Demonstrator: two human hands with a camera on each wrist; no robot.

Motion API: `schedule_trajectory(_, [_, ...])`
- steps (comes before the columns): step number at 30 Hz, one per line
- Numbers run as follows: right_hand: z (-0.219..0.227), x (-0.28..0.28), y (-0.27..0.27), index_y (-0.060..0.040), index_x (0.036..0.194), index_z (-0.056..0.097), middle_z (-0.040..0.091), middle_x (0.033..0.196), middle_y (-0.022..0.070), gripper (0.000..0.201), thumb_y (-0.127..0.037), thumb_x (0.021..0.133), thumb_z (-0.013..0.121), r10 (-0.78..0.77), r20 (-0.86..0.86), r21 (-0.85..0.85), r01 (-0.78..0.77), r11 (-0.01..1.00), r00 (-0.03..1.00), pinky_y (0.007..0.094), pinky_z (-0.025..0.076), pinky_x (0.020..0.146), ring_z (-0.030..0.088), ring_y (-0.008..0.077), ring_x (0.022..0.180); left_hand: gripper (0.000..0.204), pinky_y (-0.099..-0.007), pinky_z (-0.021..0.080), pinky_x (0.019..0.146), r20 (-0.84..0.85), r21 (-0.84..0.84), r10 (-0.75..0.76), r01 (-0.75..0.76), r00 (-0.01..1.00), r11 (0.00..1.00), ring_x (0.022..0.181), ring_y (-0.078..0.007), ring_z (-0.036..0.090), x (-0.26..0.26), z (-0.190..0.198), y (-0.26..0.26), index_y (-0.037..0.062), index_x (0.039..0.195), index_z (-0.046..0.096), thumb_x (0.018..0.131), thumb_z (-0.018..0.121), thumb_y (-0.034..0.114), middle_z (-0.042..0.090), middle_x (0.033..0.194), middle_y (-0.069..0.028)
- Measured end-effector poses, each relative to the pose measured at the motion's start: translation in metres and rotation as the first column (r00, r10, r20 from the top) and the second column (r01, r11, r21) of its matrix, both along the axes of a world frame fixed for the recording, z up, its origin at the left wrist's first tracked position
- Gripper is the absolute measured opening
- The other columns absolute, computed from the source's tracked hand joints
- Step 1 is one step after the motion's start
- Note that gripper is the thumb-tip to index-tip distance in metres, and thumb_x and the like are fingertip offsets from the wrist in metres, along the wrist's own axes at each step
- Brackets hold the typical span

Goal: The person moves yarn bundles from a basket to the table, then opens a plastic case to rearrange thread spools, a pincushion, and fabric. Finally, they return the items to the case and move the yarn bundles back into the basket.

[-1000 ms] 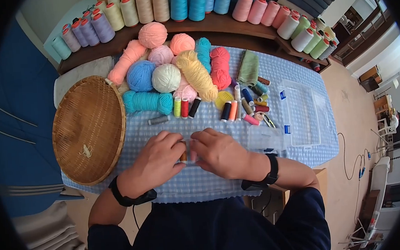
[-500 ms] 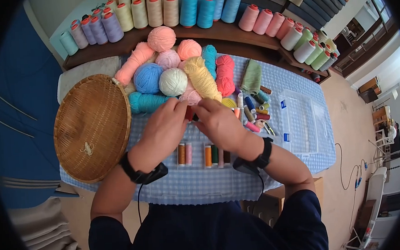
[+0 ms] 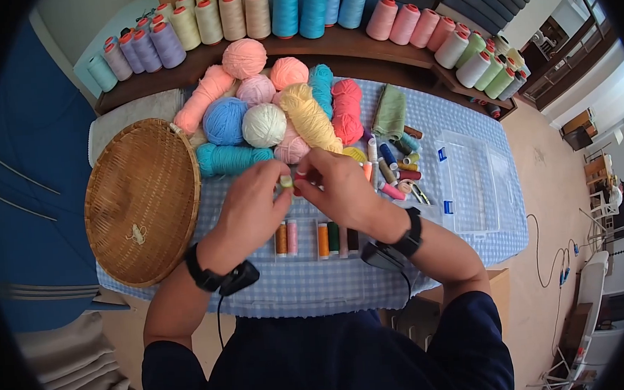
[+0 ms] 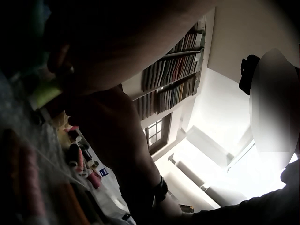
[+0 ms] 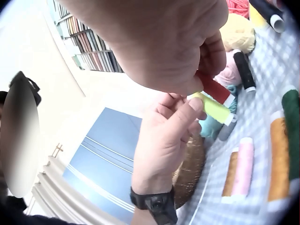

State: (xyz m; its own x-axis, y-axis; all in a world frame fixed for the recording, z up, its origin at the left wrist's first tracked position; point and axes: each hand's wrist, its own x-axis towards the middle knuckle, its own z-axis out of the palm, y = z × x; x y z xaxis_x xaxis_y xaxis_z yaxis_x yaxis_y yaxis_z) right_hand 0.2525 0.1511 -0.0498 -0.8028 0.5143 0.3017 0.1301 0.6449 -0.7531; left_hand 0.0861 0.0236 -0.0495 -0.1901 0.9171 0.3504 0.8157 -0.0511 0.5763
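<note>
My left hand [image 3: 245,206] pinches a lime-green thread spool [image 5: 214,108] between thumb and fingers. Close beside it, my right hand [image 3: 344,193] holds a red thread spool [image 5: 218,90]. Both spools are tilted side by side in the right wrist view, white ends pointing down toward the cloth. Below the hands, a clear divided case holds an ochre-brown spool [image 3: 281,238] and a pink spool [image 3: 292,237] in one section. Orange [image 3: 322,240] and dark green spools [image 3: 334,238] stand in another, with a mauve and a dark brown one. A black spool [image 5: 244,70] lies on the cloth behind.
Balls and skeins of yarn [image 3: 264,125] are heaped behind the hands. A wicker basket [image 3: 141,205] lies at left. Several loose spools [image 3: 389,170] and an open clear lid [image 3: 472,185] are at right. Thread cones [image 3: 312,15] line the back shelf.
Both hands have moved from over the clear case, out to the spools by the yarn. They now hold the lime-green and red spools, lifted and drawn slightly back.
</note>
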Motion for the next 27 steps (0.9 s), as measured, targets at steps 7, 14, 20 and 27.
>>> schedule_trajectory(7, [-0.002, 0.046, -0.036, 0.0025, 0.102, 0.067, 0.077, 0.085, 0.0182, 0.021, -0.007, 0.088, 0.079, 0.094, 0.219, -0.178, -0.056, 0.982, 0.971, 0.0438, 0.061, 0.073, 0.078, 0.0373, 0.080, 0.018, -0.0425, 0.056, 0.078, 0.400, -0.313, -0.109, 0.247, 0.910, 0.917, 0.092, -0.0296, 0.073, 0.026, -0.011, -0.034, -0.0015, 0.111, 0.066, 0.095, 0.074, 0.002, 0.067, 0.098, -0.0146])
schedule_trajectory(14, [-0.025, 0.044, -0.039, -0.0016, 0.093, 0.071, 0.067, 0.087, 0.0152, 0.010, -0.010, 0.088, 0.075, 0.165, 0.228, 0.224, -0.217, 0.950, 0.960, 0.0478, 0.058, 0.078, 0.068, 0.0344, 0.090, 0.022, -0.0466, 0.054, 0.088, 0.033, -0.077, -0.166, 0.168, 0.986, 0.983, 0.101, -0.0379, 0.065, 0.024, -0.026, -0.049, -0.0013, 0.111, 0.070, 0.089, 0.074, -0.001, 0.063, 0.108, -0.0172])
schedule_trajectory(20, [-0.009, 0.018, -0.005, -0.0015, 0.108, 0.075, 0.066, 0.105, 0.0158, 0.023, -0.007, 0.086, 0.079, -0.021, 0.183, 0.499, -0.074, 0.863, 0.983, 0.0452, 0.058, 0.083, 0.068, 0.0362, 0.096, 0.021, -0.0469, 0.054, 0.089, -0.249, -0.022, 0.084, -0.093, 0.965, 0.995, 0.100, -0.0384, 0.064, -0.012, -0.028, -0.038, -0.0014, 0.109, 0.069, 0.088, 0.072, -0.003, 0.064, 0.108, -0.0177])
schedule_trajectory(27, [-0.025, -0.011, 0.015, -0.0045, 0.092, 0.073, 0.061, 0.109, 0.0124, 0.010, -0.010, 0.084, 0.070, 0.008, 0.356, 0.742, -0.288, 0.605, 0.935, 0.0399, 0.058, 0.082, 0.064, 0.0290, 0.101, 0.013, -0.0498, 0.054, 0.089, -0.354, -0.134, 0.107, -0.164, 0.929, 0.977, 0.102, -0.0414, 0.065, -0.022, -0.041, -0.026, 0.0009, 0.102, 0.066, 0.090, 0.071, 0.001, 0.065, 0.100, -0.0197])
